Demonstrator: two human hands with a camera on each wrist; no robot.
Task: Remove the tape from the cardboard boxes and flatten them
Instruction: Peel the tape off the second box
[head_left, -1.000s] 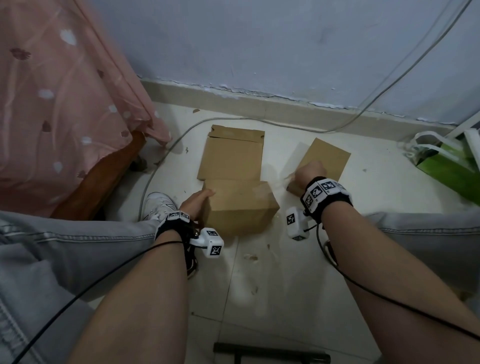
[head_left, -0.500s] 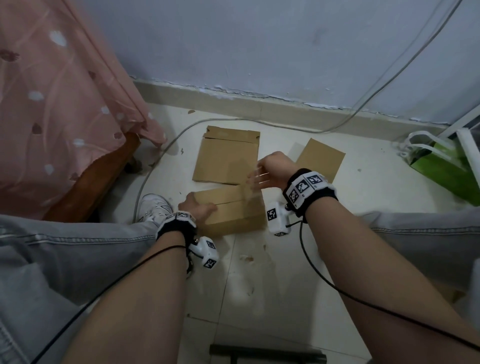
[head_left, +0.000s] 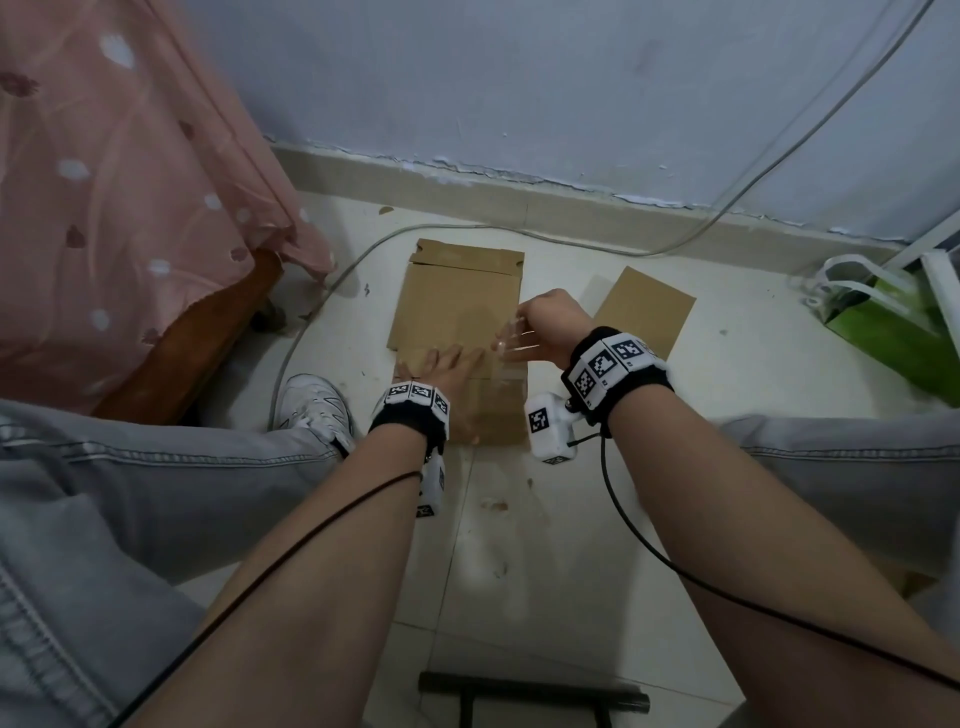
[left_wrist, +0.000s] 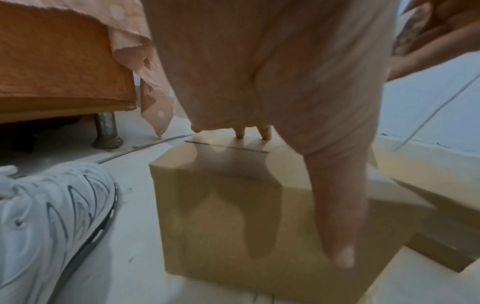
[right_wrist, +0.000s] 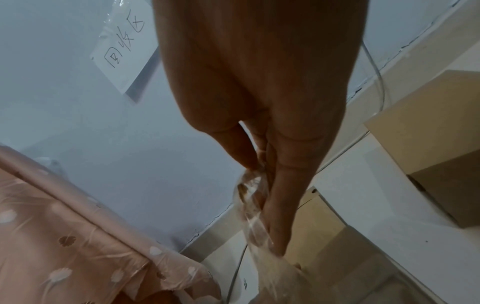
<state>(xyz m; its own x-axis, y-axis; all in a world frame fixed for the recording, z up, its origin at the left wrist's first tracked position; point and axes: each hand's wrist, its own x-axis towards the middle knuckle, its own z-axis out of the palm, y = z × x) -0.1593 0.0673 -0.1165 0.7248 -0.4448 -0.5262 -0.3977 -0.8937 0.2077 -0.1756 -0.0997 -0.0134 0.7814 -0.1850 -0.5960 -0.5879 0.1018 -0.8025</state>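
Note:
A small brown cardboard box (head_left: 497, 410) stands on the floor between my knees; its near side fills the left wrist view (left_wrist: 233, 216). My left hand (head_left: 447, 370) lies flat on its top with straight fingers (left_wrist: 335, 205). My right hand (head_left: 548, 322), just above the box's far right corner, pinches a strip of clear tape (head_left: 511, 347) that stretches down to the box. The right wrist view has the crumpled clear tape (right_wrist: 253, 214) between thumb and fingers. A flattened box (head_left: 457, 301) lies behind, and another flat cardboard piece (head_left: 644, 312) to the right.
A bed with a pink spotted cover (head_left: 119, 208) stands at the left, its metal leg (left_wrist: 106, 131) near the box. A white shoe (head_left: 311, 410) is beside my left wrist. A grey cable (head_left: 571, 244) runs along the wall. A green bag (head_left: 893, 332) sits at the right.
My right hand moved left from the flat cardboard piece to the box and now pulls tape up from it. My left hand shifted from the box's side onto its top.

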